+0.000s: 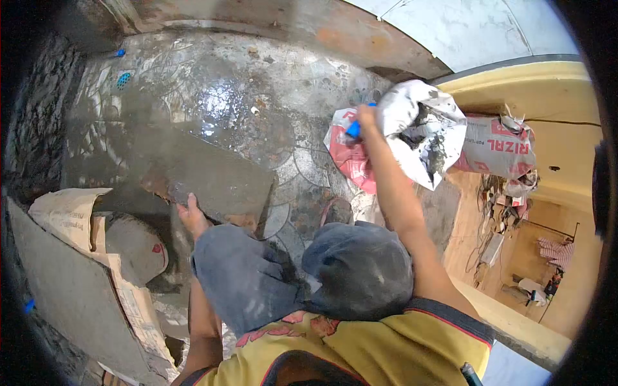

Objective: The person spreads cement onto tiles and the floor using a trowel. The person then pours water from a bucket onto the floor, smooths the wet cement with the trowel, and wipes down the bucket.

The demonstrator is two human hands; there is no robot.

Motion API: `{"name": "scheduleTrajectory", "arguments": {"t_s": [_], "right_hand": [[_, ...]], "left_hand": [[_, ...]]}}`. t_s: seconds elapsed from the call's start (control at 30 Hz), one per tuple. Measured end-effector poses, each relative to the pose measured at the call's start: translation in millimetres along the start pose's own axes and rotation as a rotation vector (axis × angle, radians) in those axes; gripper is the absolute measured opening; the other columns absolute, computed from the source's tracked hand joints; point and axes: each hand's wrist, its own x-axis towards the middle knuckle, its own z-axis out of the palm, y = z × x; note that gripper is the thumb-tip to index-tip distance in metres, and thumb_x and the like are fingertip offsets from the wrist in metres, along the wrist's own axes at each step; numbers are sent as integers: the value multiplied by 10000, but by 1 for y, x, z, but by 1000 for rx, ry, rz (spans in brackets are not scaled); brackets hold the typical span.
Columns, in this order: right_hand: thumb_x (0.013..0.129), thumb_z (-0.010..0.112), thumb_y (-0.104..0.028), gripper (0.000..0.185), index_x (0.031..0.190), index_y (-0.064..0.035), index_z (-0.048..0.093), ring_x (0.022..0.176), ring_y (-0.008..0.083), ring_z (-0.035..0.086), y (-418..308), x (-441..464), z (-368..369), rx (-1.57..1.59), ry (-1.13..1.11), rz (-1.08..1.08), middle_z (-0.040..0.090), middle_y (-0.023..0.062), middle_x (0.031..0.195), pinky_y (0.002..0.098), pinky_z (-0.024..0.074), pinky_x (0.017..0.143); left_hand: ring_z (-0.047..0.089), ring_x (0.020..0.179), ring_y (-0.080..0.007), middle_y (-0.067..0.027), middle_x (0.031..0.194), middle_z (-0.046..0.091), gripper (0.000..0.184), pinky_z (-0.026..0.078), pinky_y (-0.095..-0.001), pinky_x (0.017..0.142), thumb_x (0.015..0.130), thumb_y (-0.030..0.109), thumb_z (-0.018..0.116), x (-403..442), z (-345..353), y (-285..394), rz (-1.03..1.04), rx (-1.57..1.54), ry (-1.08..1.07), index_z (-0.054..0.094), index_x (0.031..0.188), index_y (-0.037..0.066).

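Note:
My left hand (193,217) is closed on the near edge of a flat grey slab (225,183), which looks like a tile and lies tilted over the wet floor. My right hand (368,121) is wrapped round a blue-handled tool (353,129); the rest of that tool is hidden or blurred. Right beside this hand stands an opened white-and-red cement bag (402,119), with dark grey powder or mortar showing in its mouth. Between my hands are my bent knees in grey trousers.
A second cement bag (496,147) leans by the doorway at right. Torn cardboard (71,209), a large grey panel (71,289) and a round-ended grey piece (138,248) are at left. Wet, patterned flooring (257,83) spreads ahead. Cords and clutter (492,225) lie beyond the doorway.

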Motion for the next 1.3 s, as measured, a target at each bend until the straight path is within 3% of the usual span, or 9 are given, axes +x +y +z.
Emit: {"name": "scheduleTrajectory", "arguments": {"t_s": [0.17, 0.27, 0.33, 0.5, 0.6, 0.73, 0.83, 0.97, 1.3], "right_hand": [[876, 445, -219, 337, 782, -17, 697, 641, 288, 673, -60, 10, -33, -201, 160, 352, 683, 204, 764, 465, 535, 565], [850, 478, -237, 307, 792, -38, 706, 703, 329, 688, -9, 60, -8, -1281, -228, -715, 688, 206, 799, 464, 538, 600], [822, 524, -308, 342, 724, -40, 714, 694, 331, 686, -56, -20, 14, -1094, 38, -534, 690, 179, 744, 446, 531, 613], [870, 508, -275, 326, 885, -53, 746, 875, 310, 705, -53, -19, -8, -359, -5, 149, 705, 189, 971, 488, 537, 697], [830, 535, -250, 251, 810, -97, 734, 754, 289, 685, -16, 49, 14, -1263, -164, -430, 707, 137, 865, 475, 510, 638], [773, 584, -223, 177, 642, -147, 677, 596, 244, 642, -72, -21, 96, -1234, -22, -819, 683, 53, 680, 439, 464, 538], [795, 565, -223, 217, 677, -91, 689, 714, 306, 672, -121, -87, 124, -1203, -331, -1006, 689, 133, 745, 463, 479, 601], [839, 572, -281, 318, 801, 22, 659, 841, 405, 665, -155, -117, 98, -524, -175, -267, 680, 238, 828, 514, 502, 733], [837, 571, -315, 388, 911, 63, 616, 876, 503, 630, -92, -108, 105, -720, -291, -464, 619, 357, 999, 535, 509, 792]], "left_hand": [[546, 1091, -261, -164, 1287, 511, 501, 448, -380, 933, 927, 130, 543, -8, 3, 14, 71, 6, -71, 363, 1367, -28], [547, 1091, -263, -159, 1285, 513, 472, 448, -385, 935, 931, 106, 523, -7, 7, 20, 47, -24, 8, 372, 1363, -10], [553, 1084, -261, -155, 1283, 516, 459, 450, -391, 936, 932, 99, 521, -7, 10, 20, 99, -85, -12, 380, 1356, -3], [561, 1074, -253, -136, 1243, 548, 426, 455, -393, 926, 914, 86, 566, 4, -2, 10, 6, -144, 4, 429, 1311, 16], [571, 1047, -241, -116, 1180, 587, 374, 462, -381, 905, 891, 62, 603, 8, 0, 5, -44, -138, 7, 487, 1243, 12], [591, 989, -218, -100, 1124, 613, 326, 474, -373, 875, 874, 44, 623, 12, 2, 2, -60, -108, -20, 529, 1184, 10], [597, 966, -206, -102, 1112, 618, 331, 481, -375, 862, 867, 48, 633, 6, 12, 15, -66, -49, 34, 531, 1180, 16], [598, 965, -208, -99, 1104, 616, 346, 484, -365, 855, 865, 72, 644, 5, 16, 16, -86, -122, -12, 521, 1184, 20], [585, 849, -169, -63, 1041, 595, 443, 477, -310, 612, 879, 198, 640, 2, 27, 26, -193, 80, 3, 454, 1251, 46]]}}
